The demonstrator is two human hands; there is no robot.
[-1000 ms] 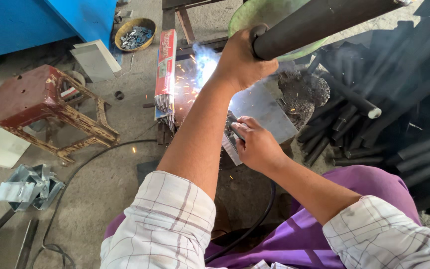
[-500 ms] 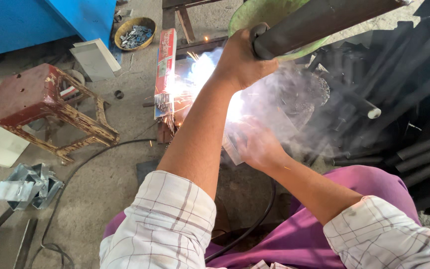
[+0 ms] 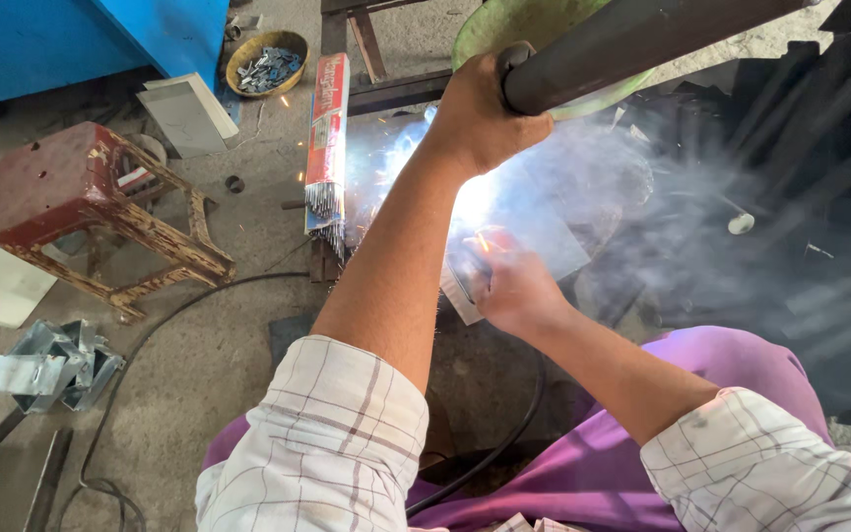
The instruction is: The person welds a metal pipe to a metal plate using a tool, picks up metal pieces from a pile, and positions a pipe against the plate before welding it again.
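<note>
Stood behind the welder for this one. The arc was live: a white-blue flare sat right at the small metal plate (image 3: 544, 241) on the floor, with smoke (image 3: 642, 197) rolling off to the far side, so I'd call this mid-bead, not setup. The right hand (image 3: 514, 291) was curled shut around what looked like the electrode holder, down at the near edge of the plate, with the glare eating most of the tool, so I couldn't make out the rod tip. The left hand (image 3: 480, 118) was closed on the handle of a green face shield (image 3: 504, 30), held up above the plate with a dark pipe (image 3: 642, 39) alongside it.

My guess is the next bit needed a steady wrist, keeping the rod fed into the puddle and tracking along the seam without losing the arc.

Around the plate: a red packet of welding rods (image 3: 327, 138) stood just beside it, ends fanned out at the bottom. Further out on that side was a beat-up red stool (image 3: 81, 202), a bowl of small hardware (image 3: 266, 61) by the blue cabinet (image 3: 71, 39), and some folded metal brackets (image 3: 46, 360). A black cable (image 3: 199, 305) snaked across the floor toward the plate. A heap of dark steel bars (image 3: 819, 128) crowded the other side, leaving little elbow room there.
</note>
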